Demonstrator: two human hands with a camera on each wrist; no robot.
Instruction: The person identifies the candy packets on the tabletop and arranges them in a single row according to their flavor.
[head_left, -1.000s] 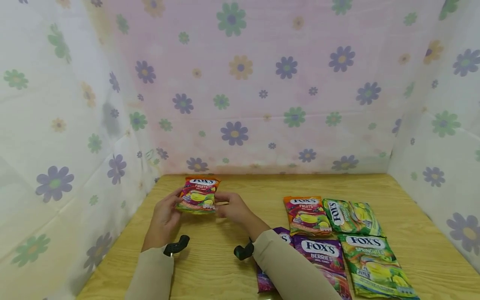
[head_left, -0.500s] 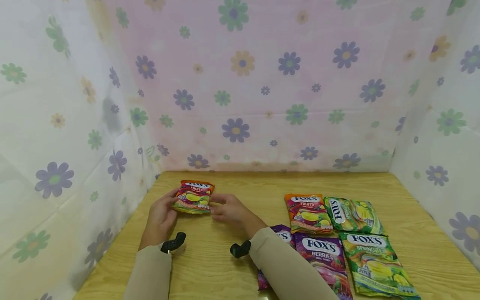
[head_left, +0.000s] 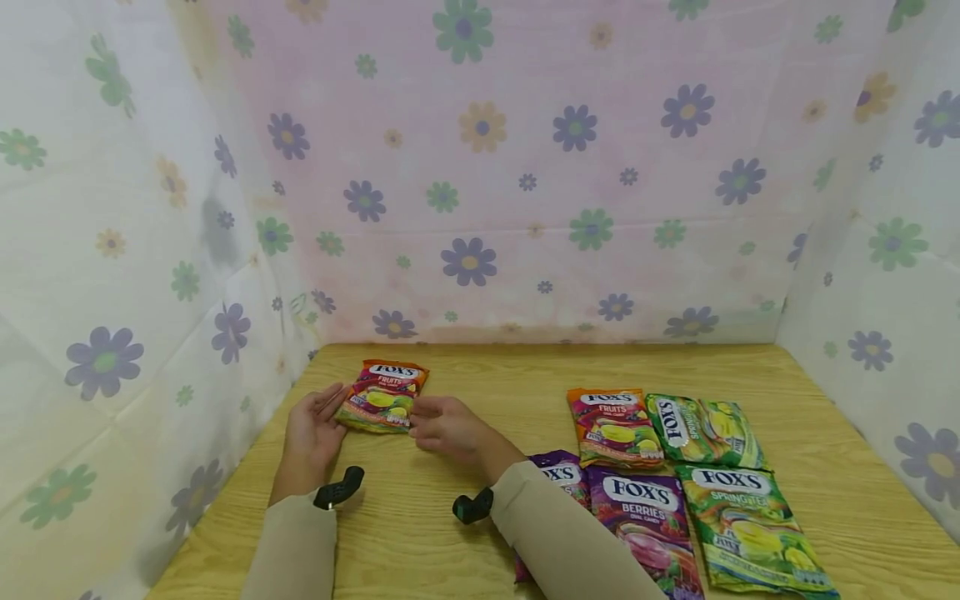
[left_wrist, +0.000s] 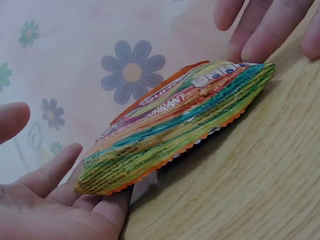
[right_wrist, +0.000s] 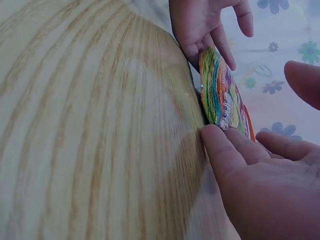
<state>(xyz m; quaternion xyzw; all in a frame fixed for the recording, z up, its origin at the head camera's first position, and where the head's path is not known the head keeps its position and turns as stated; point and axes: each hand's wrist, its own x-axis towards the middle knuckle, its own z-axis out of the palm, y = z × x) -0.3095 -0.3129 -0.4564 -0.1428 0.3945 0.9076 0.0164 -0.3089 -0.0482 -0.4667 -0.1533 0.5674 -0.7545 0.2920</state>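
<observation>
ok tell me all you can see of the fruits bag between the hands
The fruits bag is a puffed, shiny packet, apparently plastic, with zigzag edges, an orange top, a white FOX'S panel, a magenta front picturing fruit, and a near end striped yellow-green and teal. No tear shows. It sits face up near the far left corner of the table. The left hand touches its left edge, the right hand its right; whether it rests fully flat is unclear.

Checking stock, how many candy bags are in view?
6: one orange bag between left hand and right hand; at right, another orange bag beside a green bag; nearer, another green bag, a purple bag and another purple bag, partly behind the right sleeve, which could hide more.
</observation>
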